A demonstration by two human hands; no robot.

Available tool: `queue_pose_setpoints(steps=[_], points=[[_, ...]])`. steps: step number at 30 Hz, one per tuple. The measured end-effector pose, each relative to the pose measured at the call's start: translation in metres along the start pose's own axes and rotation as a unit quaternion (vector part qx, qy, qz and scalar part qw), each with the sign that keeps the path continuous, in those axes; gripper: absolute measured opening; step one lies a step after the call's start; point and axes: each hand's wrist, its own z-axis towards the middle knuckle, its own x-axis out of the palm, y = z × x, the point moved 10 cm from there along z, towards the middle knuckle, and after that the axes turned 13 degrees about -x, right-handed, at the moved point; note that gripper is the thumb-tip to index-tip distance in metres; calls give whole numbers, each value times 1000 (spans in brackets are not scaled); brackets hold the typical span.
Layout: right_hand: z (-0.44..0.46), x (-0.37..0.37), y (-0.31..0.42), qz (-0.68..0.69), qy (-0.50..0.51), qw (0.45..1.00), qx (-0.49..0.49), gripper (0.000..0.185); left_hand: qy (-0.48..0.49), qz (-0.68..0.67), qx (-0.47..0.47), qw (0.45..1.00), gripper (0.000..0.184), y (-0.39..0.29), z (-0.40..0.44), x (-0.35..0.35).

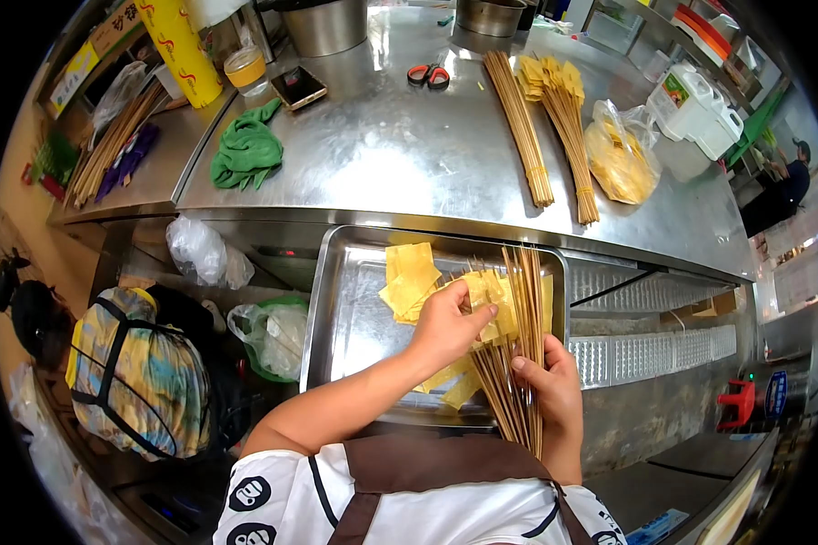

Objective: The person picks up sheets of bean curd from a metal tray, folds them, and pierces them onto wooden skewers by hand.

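Below the table edge lies a steel tray with thin yellow sheets in it that look like tofu skin. My left hand is over the tray, thumb and fingers closed on a yellow sheet at the skewer tips. In my right hand is a bundle of bamboo skewers, some carrying yellow sheets near their upper ends. Whether the pinched sheet is pierced is hidden by my fingers. More yellow pieces lie under my left wrist.
On the steel table are a skewer bundle, skewers with yellow sheets, a bag of yellow sheets, scissors, a phone and a green cloth. A backpack is at left; another person stands far right.
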Motion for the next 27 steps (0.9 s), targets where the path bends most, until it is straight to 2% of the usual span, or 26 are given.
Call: queue_pose_setpoints(steps=[1, 2, 4, 6, 8, 10, 11, 13, 15, 17, 19, 24, 27], points=[[-2, 0, -4, 12, 32, 999, 22, 21, -17, 54, -14, 998, 19, 4, 2, -1], [-5, 2, -9, 24, 63, 997, 45, 20, -18, 53, -15, 998, 19, 4, 2, -1], [-3, 6, -10, 55, 81, 994, 49, 20, -115, 263, 69, 956, 24, -17, -7, -7], [-2, 11, -11, 87, 100, 990, 53, 20, -120, 294, 65, 946, 26, -22, -9, -10], [1, 7, -12, 80, 63, 994, 45, 19, -124, 328, 62, 935, 27, -25, -11, -11], [1, 7, -12, 80, 60, 994, 48, 19, -235, 294, 249, 892, 27, -61, -39, -18], [1, 6, -11, 77, 59, 994, 50, 20, -229, 297, 249, 893, 27, -66, -40, -18], [1, 4, -15, 72, 61, 994, 62, 20, -195, 329, 438, 814, 26, -98, -68, 3], [4, 1, -21, 67, 61, 993, 77, 21, -163, 317, 449, 819, 24, -97, -64, 10], [6, 1, -26, 104, 72, 989, 82, 21, -120, 368, 508, 769, 23, -94, -72, 26], [10, -5, -35, 124, 84, 984, 96, 19, -82, 371, 539, 752, 25, -91, -76, 36], [11, -3, -35, 184, 102, 974, 81, 20, 38, 399, 554, 730, 25, -71, -94, 64], [12, -1, -34, 196, 125, 970, 73, 20, 26, 385, 573, 723, 27, -76, -101, 66]])
